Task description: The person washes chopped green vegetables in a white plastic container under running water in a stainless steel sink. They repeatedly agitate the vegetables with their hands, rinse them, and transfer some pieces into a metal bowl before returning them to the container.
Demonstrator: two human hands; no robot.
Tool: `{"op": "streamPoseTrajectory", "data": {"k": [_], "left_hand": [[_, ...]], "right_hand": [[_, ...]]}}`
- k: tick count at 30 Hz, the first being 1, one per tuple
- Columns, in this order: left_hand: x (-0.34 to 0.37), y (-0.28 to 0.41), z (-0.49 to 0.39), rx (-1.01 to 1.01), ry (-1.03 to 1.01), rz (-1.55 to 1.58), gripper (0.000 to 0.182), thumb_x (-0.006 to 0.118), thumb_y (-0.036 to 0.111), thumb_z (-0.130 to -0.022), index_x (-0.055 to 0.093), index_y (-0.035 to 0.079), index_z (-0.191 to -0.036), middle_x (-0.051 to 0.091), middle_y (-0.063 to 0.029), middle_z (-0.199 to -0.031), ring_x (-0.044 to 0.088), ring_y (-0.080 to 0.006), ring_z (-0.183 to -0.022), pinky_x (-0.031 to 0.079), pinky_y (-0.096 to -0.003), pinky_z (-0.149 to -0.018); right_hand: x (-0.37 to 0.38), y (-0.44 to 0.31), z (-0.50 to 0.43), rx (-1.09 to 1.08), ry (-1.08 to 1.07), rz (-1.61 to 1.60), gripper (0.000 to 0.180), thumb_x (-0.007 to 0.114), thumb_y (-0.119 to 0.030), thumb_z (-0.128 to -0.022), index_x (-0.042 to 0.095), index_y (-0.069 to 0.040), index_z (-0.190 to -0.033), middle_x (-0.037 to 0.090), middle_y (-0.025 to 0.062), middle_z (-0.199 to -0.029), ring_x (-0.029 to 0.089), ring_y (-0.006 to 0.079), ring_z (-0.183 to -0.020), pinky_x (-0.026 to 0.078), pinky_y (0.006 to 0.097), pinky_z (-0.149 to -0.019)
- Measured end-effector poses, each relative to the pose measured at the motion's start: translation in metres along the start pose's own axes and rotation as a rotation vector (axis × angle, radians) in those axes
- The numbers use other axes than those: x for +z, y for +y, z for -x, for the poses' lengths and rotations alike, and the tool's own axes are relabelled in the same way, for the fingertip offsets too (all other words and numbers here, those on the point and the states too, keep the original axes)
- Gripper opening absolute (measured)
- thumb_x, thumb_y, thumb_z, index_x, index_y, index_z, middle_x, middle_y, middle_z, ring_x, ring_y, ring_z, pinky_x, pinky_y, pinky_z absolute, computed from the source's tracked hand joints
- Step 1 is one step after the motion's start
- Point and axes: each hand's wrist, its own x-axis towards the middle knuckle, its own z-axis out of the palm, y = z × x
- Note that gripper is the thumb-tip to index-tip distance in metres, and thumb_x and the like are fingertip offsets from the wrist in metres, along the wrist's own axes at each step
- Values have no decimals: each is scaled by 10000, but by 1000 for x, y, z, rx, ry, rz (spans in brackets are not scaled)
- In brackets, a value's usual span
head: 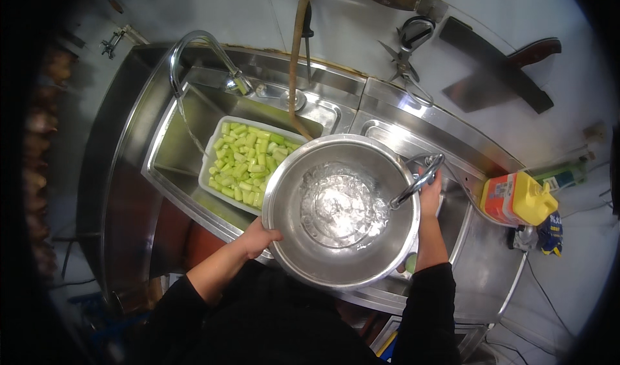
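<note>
A large stainless steel bowl (290,263) with rippling water in it is held over the divider of a double sink. My left hand (260,238) grips its rim at the lower left, thumb over the edge. My right hand (429,190) is at the bowl's right side, its fingers partly hidden behind the right faucet (421,183), whose spout reaches over the bowl. Left of the bowl, a white plastic tub (206,171) full of cut pale green vegetable pieces (247,161) stands in the left basin. The bowl hides the tub's right part.
The left faucet (175,69) runs a thin stream at the tub's left edge. A brown hose (296,50) hangs behind the bowl. Scissors (404,57) and a cleaver (494,65) are on the wall. A yellow jug (525,198) stands right of the right basin (453,220).
</note>
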Motion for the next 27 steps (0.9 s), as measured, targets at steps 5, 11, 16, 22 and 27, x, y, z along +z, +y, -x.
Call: {"op": "streamPoseTrajectory", "data": {"k": [5,11,16,22,27], "left_hand": [[5,-2,6,-29,52,40,468,591,-70,-704,515,-87,-1166,613,-161,-1044,612,-253,-935,499,-339,-812],[5,-7,10,-11,30,161,462,561,-103,-718,504,-103,-1176,609,-178,-1060,614,-265,-962,506,-344,-830],[-7,0,24,-153,-26,83,507,589,-36,-719,485,-74,-1213,617,-176,-1008,626,-249,-907,529,-312,-739],[-41,-33,30,-170,-67,274,511,581,13,-714,506,-32,-1218,634,-88,-943,613,-154,-709,478,-273,-506],[-108,-54,18,-252,-83,287,473,599,37,-710,536,2,-1177,632,-82,-926,619,-153,-718,449,-246,-489]], "right_hand": [[21,20,-20,-134,137,258,505,560,-265,-873,431,-104,-1334,351,193,-1410,370,367,-1279,362,423,-1023],[40,39,-30,80,93,-98,563,616,-245,-840,424,-23,-1321,527,228,-1198,523,342,-1107,423,410,-944],[46,55,-22,-33,-46,-290,300,631,-2,-781,546,-43,-1066,556,46,-1018,551,146,-845,473,301,-756],[21,46,8,367,-2,-1044,314,570,-292,-924,538,-174,-1214,567,-67,-957,485,16,-771,378,188,-683],[-1,10,50,462,53,-789,447,478,-464,-929,485,-184,-1278,561,-16,-1108,504,62,-944,398,277,-738]]}}
